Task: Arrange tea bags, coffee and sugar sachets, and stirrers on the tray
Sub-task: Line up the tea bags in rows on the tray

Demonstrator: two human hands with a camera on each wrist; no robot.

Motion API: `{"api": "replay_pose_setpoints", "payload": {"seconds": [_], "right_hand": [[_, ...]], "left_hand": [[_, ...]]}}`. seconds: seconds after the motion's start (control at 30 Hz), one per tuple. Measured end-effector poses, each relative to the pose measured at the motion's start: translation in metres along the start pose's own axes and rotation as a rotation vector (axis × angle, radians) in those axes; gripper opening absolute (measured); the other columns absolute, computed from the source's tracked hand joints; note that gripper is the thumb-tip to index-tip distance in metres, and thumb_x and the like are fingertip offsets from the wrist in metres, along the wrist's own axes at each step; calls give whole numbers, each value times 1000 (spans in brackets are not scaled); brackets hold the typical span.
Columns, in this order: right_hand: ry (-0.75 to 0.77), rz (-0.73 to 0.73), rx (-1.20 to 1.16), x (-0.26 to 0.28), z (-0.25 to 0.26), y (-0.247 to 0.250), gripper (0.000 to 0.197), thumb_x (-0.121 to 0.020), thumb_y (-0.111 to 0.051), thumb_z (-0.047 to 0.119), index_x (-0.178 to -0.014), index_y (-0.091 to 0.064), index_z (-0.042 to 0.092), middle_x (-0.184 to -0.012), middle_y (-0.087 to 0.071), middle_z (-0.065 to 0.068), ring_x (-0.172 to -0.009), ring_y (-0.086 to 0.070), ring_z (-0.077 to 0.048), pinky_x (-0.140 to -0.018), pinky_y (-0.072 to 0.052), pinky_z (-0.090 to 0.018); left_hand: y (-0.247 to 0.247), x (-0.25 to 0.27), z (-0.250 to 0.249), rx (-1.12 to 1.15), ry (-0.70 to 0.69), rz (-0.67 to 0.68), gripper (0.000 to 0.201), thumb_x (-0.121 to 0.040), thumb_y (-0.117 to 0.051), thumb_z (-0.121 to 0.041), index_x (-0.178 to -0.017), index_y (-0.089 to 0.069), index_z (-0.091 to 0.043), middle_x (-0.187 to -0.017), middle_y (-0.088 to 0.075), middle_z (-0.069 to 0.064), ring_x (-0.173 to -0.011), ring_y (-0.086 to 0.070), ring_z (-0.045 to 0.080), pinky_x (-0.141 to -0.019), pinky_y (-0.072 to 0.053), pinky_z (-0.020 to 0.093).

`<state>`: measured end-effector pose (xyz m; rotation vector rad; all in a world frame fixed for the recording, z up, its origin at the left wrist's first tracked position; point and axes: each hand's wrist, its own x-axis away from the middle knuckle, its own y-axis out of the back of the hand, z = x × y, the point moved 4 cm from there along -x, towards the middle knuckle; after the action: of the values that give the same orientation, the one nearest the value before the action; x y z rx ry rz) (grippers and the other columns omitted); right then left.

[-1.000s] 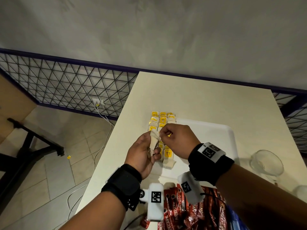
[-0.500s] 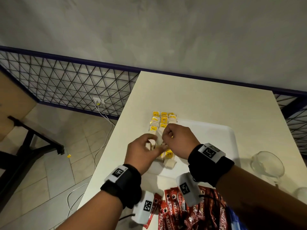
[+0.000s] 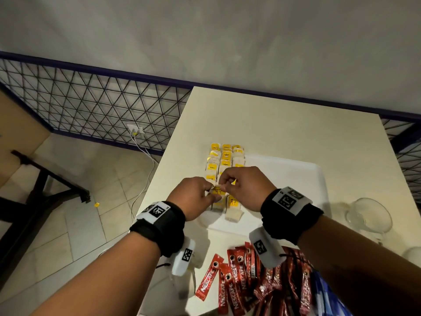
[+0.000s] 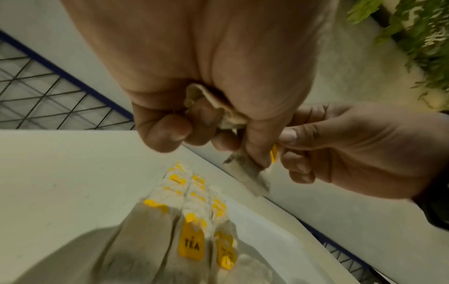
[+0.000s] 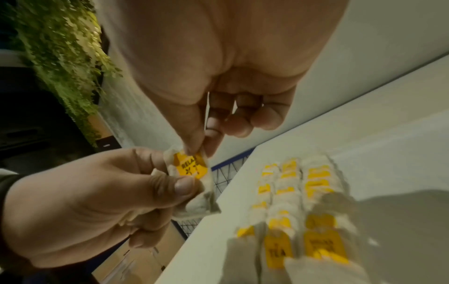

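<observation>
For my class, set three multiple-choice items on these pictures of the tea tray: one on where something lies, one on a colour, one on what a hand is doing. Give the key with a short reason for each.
1. Where do the red coffee sachets lie?
A. On the white plastic tray
B. On the cream table, nearer the person than the tray
C. In the glass cup

2. What colour are the tags on the rows of paper tea bags?
A. Yellow
B. Green
C. Blue

3. What is the left hand doing?
A. Resting flat on the table
B. Gripping a tea bag
C. Lifting the glass cup

Key: B, the sachets lie on the cream table, short of the white plastic tray. A, every tag shows yellow. B, its fingers curl round the held tea bag, whose tag the right hand pinches.
</observation>
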<state>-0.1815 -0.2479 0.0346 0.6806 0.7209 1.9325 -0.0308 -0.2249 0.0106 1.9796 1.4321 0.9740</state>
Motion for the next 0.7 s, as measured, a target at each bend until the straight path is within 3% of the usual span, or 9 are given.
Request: {"api": "replay_pose_setpoints", "payload": {"seconds": [0.1, 0.23, 0.33, 0.4, 0.47, 0.6, 0.7], "right_hand": [[-96, 6, 24, 6, -22, -9, 14, -81, -69, 27, -90, -59, 28, -85, -60, 12, -70, -53, 1, -66, -38, -20], [-318, 231, 217, 16, -71, -26, 35, -72, -67, 42, -96, -48, 26, -94, -58, 5, -92, -58, -20, -78, -47, -28], [-340, 345, 283, 18, -91, -46, 25, -78, -68, 46, -88, -53, 30, -98, -62, 5, -92, -58, -18, -81, -49, -29], [-320, 330, 252, 17, -91, -54, 16, -84, -65, 43, -88, -59, 29, -102, -64, 4, -99, -60, -19, -85, -47, -28], [-347, 285, 201, 13, -96, -55, 17, -89, -62, 38, -95, -66, 22, -108, -66, 0, -104, -58, -21, -85, -43, -26], [-347, 257, 227, 6, -100, -59, 20, -94, -55, 37, -96, -63, 18, -112, -65, -5, -107, -57, -25, -83, -40, -26], [-356, 245, 230, 3, -102, -60, 17, -94, -53, 37, -85, -51, 23, -106, -64, -6, -100, -58, -25, -78, -40, -26]], "left_hand": [[-16, -8, 16, -21, 100, 107, 25, -88, -64, -34, -85, -69, -10, -93, -65, 8, -86, -59, 25, -76, -47, 33], [-41, -15, 32, -66, 169, 275, 19, -91, -61, -31, -93, -69, -13, -96, -66, 7, -95, -61, 26, -77, -45, 29], [-53, -19, 36, -66, 171, 294, 28, -91, -64, -27, -116, -67, -17, -116, -64, 2, -108, -60, 19, -83, -43, 21], [-55, -20, 37, -69, 180, 275, 31, -90, -65, -27, -119, -66, -16, -121, -64, 4, -110, -60, 21, -90, -46, 24], [-61, -25, 37, -107, 182, 288, 29, -89, -63, -26, -115, -66, -14, -117, -66, 7, -108, -61, 24, -93, -49, 31], [-69, -30, 41, -42, 238, 271, 23, -85, -62, -17, -107, -68, -14, -107, -71, 2, -98, -66, 17, -89, -54, 33], [-72, -33, 44, -35, 262, 259, 5, -84, -60, -16, -84, -64, -19, -87, -70, -8, -89, -67, 14, -81, -55, 31]]}}
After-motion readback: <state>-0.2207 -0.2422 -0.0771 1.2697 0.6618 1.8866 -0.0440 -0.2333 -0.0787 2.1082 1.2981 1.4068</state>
